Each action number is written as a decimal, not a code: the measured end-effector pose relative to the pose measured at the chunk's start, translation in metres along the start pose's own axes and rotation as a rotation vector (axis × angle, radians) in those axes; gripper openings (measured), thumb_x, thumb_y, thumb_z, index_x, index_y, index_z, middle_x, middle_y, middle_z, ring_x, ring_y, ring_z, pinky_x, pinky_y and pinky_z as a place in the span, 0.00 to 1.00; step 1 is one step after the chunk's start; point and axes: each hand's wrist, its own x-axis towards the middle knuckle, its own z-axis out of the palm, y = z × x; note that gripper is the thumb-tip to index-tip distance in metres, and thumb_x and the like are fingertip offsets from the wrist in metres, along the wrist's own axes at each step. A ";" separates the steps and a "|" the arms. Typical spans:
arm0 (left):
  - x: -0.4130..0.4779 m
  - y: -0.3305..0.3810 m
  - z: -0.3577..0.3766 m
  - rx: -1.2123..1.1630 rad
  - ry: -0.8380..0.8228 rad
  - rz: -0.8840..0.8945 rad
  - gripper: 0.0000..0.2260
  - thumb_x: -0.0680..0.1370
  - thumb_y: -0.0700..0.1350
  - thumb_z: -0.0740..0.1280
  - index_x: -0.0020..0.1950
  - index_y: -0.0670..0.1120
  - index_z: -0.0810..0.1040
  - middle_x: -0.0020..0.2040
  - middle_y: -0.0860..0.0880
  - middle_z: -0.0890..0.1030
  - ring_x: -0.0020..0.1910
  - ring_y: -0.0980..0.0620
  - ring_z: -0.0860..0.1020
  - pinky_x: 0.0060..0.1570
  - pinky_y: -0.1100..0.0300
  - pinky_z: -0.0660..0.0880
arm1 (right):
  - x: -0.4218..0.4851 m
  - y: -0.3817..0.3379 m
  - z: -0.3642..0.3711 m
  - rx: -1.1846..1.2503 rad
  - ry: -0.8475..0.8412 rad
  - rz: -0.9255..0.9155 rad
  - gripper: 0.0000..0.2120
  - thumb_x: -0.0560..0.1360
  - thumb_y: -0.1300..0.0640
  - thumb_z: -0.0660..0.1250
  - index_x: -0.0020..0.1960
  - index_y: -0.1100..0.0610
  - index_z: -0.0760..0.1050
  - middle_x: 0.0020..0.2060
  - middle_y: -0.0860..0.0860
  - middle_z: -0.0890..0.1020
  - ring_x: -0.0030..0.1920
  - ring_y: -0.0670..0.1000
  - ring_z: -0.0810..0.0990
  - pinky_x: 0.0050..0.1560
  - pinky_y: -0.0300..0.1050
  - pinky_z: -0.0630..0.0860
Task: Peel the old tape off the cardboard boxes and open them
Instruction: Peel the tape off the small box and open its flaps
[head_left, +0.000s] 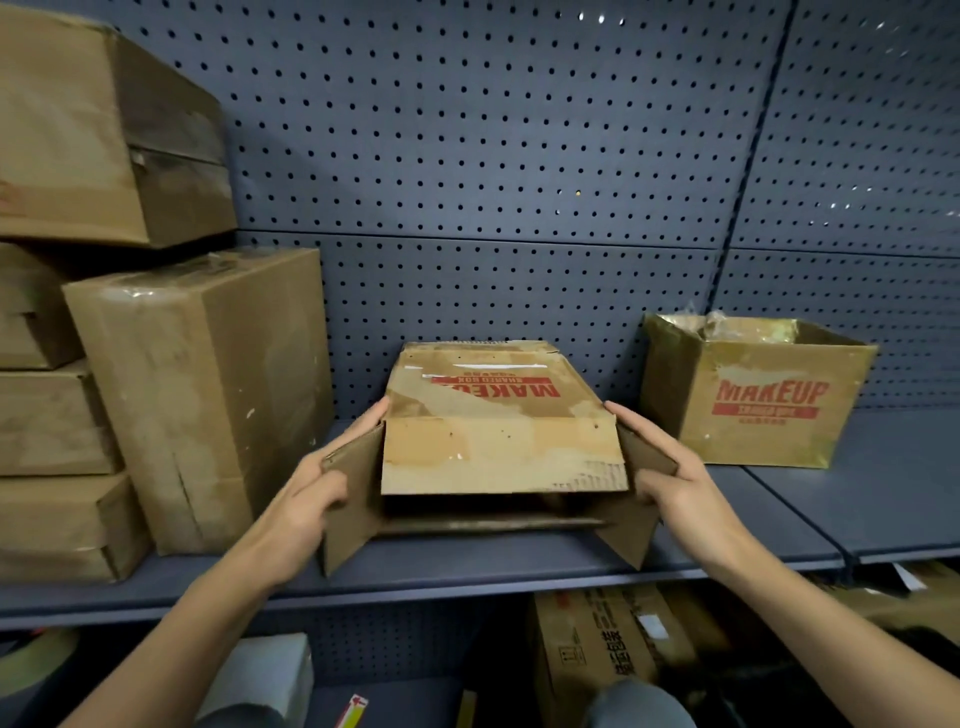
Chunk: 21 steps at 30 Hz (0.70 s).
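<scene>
Your left hand (311, 488) and right hand (670, 467) each grip a side flap (353, 509) of the middle MAKEUP box (493, 415), tipped on its side at the near edge of the shelf (779, 519); an uneven pull may tear what looks like worn cardboard.

Single head-worn wide-angle view, looking forward and slightly down at a shelf (883, 499) from close range. The pegboard (519, 156) behind it fills the upper frame, its lines bowed toward the margins. The left arm (218, 597) and right arm (779, 582) enter from the bottom corners and converge on the box (498, 452) just below frame centre.
</scene>
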 end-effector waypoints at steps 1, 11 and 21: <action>0.000 -0.001 -0.002 -0.002 0.004 0.003 0.32 0.71 0.38 0.54 0.76 0.51 0.65 0.75 0.59 0.69 0.76 0.58 0.63 0.78 0.54 0.53 | 0.000 -0.001 -0.003 0.042 -0.015 0.018 0.38 0.73 0.77 0.52 0.68 0.41 0.74 0.53 0.49 0.84 0.41 0.53 0.78 0.37 0.45 0.70; 0.017 0.008 0.006 0.377 -0.217 -0.044 0.33 0.70 0.43 0.52 0.73 0.66 0.62 0.74 0.73 0.57 0.76 0.69 0.48 0.78 0.58 0.44 | 0.017 -0.012 -0.031 0.278 0.023 0.332 0.09 0.79 0.52 0.62 0.56 0.51 0.78 0.45 0.54 0.82 0.40 0.51 0.80 0.33 0.44 0.73; 0.024 0.000 0.026 0.604 -0.575 -0.225 0.36 0.74 0.75 0.52 0.79 0.61 0.57 0.77 0.70 0.48 0.77 0.63 0.39 0.78 0.51 0.41 | 0.027 0.006 -0.033 -0.094 -0.135 0.565 0.22 0.82 0.67 0.56 0.72 0.50 0.69 0.56 0.56 0.79 0.53 0.58 0.82 0.45 0.48 0.83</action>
